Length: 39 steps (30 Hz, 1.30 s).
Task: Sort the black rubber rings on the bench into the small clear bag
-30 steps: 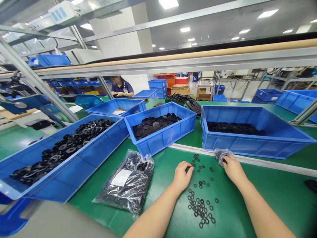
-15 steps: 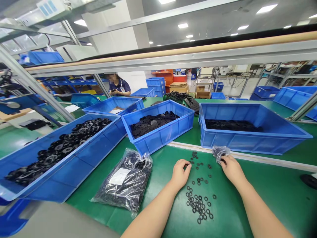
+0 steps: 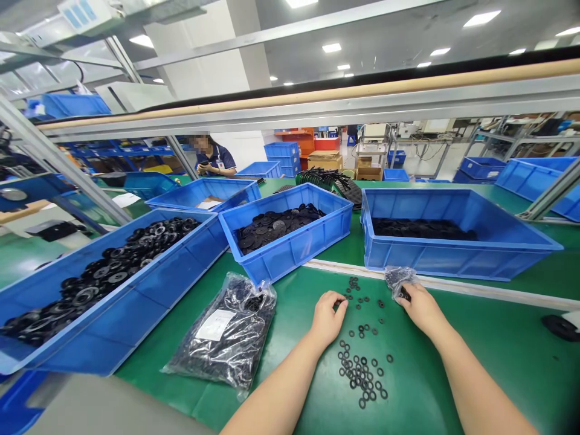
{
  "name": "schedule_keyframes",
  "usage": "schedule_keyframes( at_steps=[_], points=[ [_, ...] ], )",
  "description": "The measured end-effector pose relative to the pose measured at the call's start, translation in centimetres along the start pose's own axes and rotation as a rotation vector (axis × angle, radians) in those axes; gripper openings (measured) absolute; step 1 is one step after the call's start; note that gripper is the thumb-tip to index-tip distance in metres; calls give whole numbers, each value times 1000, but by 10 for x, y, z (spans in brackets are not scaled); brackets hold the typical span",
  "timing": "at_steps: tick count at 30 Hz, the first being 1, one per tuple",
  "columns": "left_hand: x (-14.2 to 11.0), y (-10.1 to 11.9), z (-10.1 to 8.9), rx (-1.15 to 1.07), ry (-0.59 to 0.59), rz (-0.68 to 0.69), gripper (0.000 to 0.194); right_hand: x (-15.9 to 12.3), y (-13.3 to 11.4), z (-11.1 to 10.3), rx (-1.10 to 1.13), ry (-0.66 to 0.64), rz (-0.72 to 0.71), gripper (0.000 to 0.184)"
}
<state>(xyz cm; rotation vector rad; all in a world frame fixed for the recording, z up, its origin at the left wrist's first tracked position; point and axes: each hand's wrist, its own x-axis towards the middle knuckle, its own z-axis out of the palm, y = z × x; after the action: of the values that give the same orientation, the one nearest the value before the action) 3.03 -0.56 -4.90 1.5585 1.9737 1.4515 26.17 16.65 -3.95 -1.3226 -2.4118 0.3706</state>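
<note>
Small black rings (image 3: pixel 360 368) lie loose on the green tabletop, thickest toward the front, with a thinner scatter farther back. My left hand (image 3: pixel 328 315) rests on the table beside the rear scatter, its fingers curled toward the thumb. Something dark shows by its fingertips, too small to make out. At the right, my right hand (image 3: pixel 422 309) has its thumb and fingers closed on a small clear plastic bag (image 3: pixel 399 277). Dark pieces show at that bag, next to the fingertips. Left of my left hand lies a large clear bag (image 3: pixel 226 338) full of black parts, with a white label.
Blue bins of black parts stand at the left (image 3: pixel 176 272), the middle (image 3: pixel 294 254) and the right (image 3: pixel 444 257). A pale strip (image 3: pixel 471 289) crosses the table before the right bin. A metal shelf rail (image 3: pixel 290 121) spans overhead. Beyond it sits a person (image 3: pixel 215 157).
The whole view has shifted slightly left. My left hand stays by the rear rings, and my right hand keeps hold of the small bag, with a dark piece showing more at its fingertips.
</note>
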Motion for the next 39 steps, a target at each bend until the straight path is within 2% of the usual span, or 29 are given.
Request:
schedule_keyframes(
  at_steps=[5, 7, 9, 10, 12, 14, 16, 18, 20, 25, 29, 32, 34, 36, 39],
  points=[
    [2, 0, -2, 18, -10, 18, 18, -3, -9, 2, 74, 97, 12, 25],
    [2, -1, -2, 18, -11, 24, 21, -4, -13, -5, 170, 101, 38, 23],
    [4, -4, -3, 20, -17, 27, 24, -4, -18, -20, 329, 119, 122, 20],
    [5, -6, -2, 22, -21, 29, 26, -4, -21, -31, 468, 123, 172, 24],
    [7, -11, -2, 27, -26, 30, 28, -8, -29, -57, 903, 62, 199, 49],
    [7, -15, -2, 33, -31, 26, 30, -15, -41, -86, 1413, -83, 83, 80],
    [8, -17, -2, 44, -32, 19, 32, -23, -54, -110, 1768, -215, -82, 100],
    [8, -17, -3, 61, -35, 17, 33, -28, -67, -125, 1932, -279, -181, 108],
    [8, -15, -3, 76, -32, 16, 34, -28, -75, -131, 1996, -307, -219, 112],
    [8, -8, -5, 86, -9, 11, 36, -22, -78, -128, 1993, -321, -211, 115],
    [7, -6, -5, 97, -12, 10, 34, -24, -74, -132, 1857, -261, -159, 116],
    [8, -7, -4, 95, -18, 6, 33, -26, -70, -136, 1706, -230, -178, 116],
    [9, -9, -4, 77, -17, 6, 33, -26, -68, -135, 1485, -169, -193, 111],
    [9, -9, -3, 60, -17, 5, 32, -26, -69, -131, 1177, -42, -163, 107],
    [6, -4, -4, 44, -15, 14, 29, -25, -75, -119, 764, 218, -85, 120]
  ],
)
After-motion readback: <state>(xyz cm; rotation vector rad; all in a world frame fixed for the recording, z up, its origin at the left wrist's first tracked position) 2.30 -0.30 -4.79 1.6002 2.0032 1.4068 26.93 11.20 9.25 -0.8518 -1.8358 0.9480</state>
